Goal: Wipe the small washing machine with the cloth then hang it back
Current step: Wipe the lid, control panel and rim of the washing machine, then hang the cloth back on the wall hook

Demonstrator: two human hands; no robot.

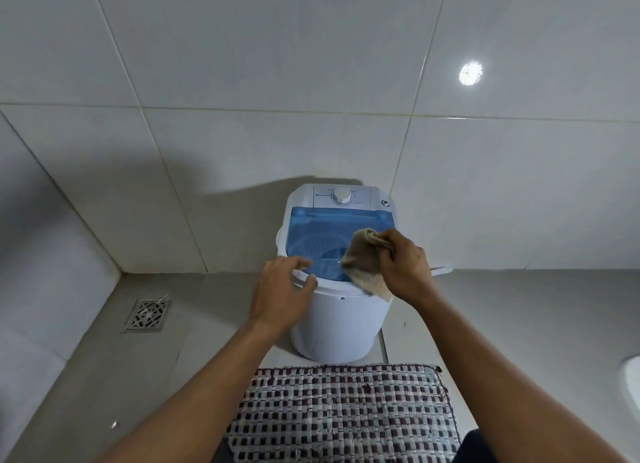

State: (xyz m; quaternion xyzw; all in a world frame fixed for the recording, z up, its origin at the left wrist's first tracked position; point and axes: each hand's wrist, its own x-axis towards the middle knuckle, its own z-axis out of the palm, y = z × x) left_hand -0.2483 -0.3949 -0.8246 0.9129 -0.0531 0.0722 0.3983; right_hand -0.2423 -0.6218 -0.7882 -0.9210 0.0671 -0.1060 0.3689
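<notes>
Head view, only one available. Small washing machine (337,289) stands upright on the tiled floor (519,324), backed close to the tiled wall (311,82). White round body, translucent blue lid (322,234) closed on top, white control panel behind the lid with a round dial (342,196) in the middle. Basket ribs visible through the lid.

Right hand (405,265) is clenched around a bunched beige cloth (365,262). Cloth sits on the right half of the lid, lower corner draping over the machine's front-right rim. Cloth looks in contact with the lid surface; hand is above and right of it, over the right edge of the machine.

Left hand (282,289) is at the front-left rim of the machine, fingers (301,263) spread and curled onto the rim edge, thumb on the outer side. Bracing grip on the rim, nothing else held.

Both forearms bare, reaching in from the bottom of the frame.

Floor drain (147,314) with metal grate sits well left of the machine, near the corner. Woven checked mat (343,414) in white and maroon lies on the floor just in front of the machine. Bright light reflection (470,73) on the wall, upper right. White object partly cut off at the right edge, can't tell what it is.
</notes>
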